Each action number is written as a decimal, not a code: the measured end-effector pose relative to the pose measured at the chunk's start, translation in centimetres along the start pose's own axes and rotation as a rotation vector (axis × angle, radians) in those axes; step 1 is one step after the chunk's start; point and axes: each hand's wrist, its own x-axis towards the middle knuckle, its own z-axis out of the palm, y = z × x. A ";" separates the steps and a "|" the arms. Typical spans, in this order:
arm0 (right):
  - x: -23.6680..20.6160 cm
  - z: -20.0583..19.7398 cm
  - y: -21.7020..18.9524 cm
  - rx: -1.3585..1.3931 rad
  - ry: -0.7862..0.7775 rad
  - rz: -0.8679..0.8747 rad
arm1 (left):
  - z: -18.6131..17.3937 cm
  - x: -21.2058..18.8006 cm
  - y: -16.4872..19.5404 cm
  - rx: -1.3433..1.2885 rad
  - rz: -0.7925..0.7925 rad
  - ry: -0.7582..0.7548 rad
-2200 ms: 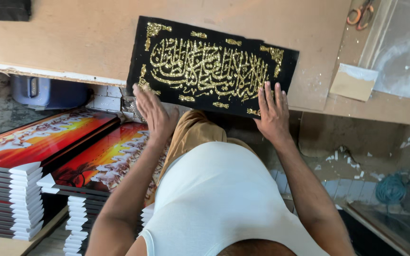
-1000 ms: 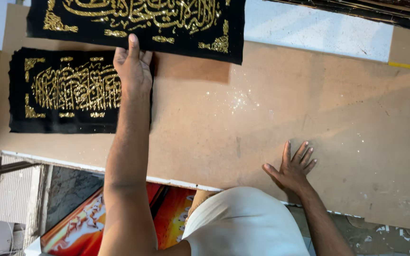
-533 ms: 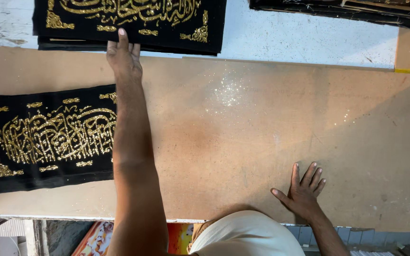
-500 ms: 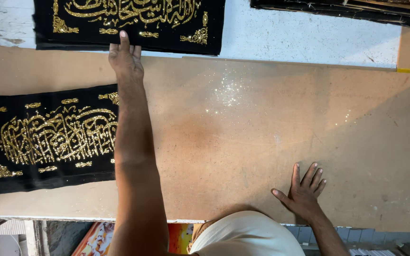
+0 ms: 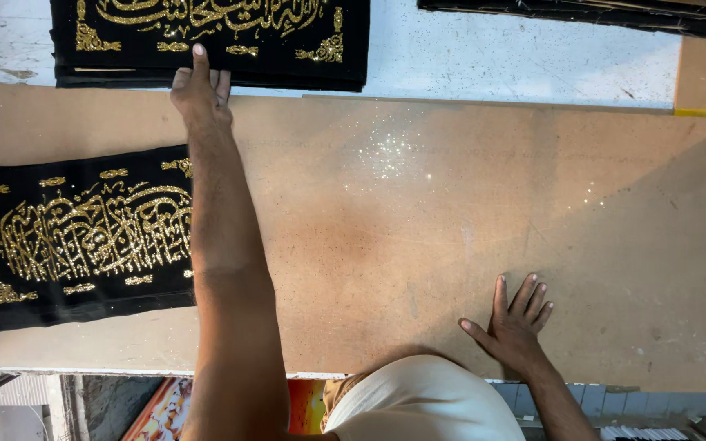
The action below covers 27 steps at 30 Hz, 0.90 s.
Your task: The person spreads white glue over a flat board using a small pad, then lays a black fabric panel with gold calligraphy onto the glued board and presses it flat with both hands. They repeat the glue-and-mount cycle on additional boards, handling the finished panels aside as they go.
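Brown surface point(image 5: 418, 245): your left hand point(image 5: 199, 90), fingers extended, touches the far black panel point(image 5: 206, 33); right hand point(image 5: 512, 322) lies flat, open.

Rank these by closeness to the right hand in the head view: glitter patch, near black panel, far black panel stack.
From the right hand:
1. Glitter patch, on the board ahead, slightly left.
2. Near black panel, at the board's left end.
3. Far black panel stack, top left, under the left hand.

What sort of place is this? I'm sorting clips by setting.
Probably a craft workshop: black cloth panels with gold glitter ornament lie on a worn brown board worktable, loose gold glitter scattered there.
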 end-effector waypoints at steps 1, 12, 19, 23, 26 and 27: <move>-0.2 -0.1 0.0 -0.013 0.011 0.001 | -0.1 -0.6 0.3 0.185 0.025 0.047; -4.3 -3.2 7.5 0.218 0.047 -0.151 | 0.2 -31.3 -18.1 0.870 1.052 -0.587; -10.8 -6.0 26.5 0.842 0.675 0.159 | -2.3 -56.0 -31.5 1.033 1.010 -1.044; -14.5 -9.0 42.6 0.279 1.024 0.677 | -2.7 -61.9 -36.2 1.196 1.049 -1.051; -16.7 -11.2 52.2 0.353 1.033 0.833 | -1.7 -64.2 -38.9 1.299 1.084 -0.930; -17.1 -11.9 54.6 0.378 0.953 0.881 | -1.2 -64.9 -39.8 1.329 1.079 -0.876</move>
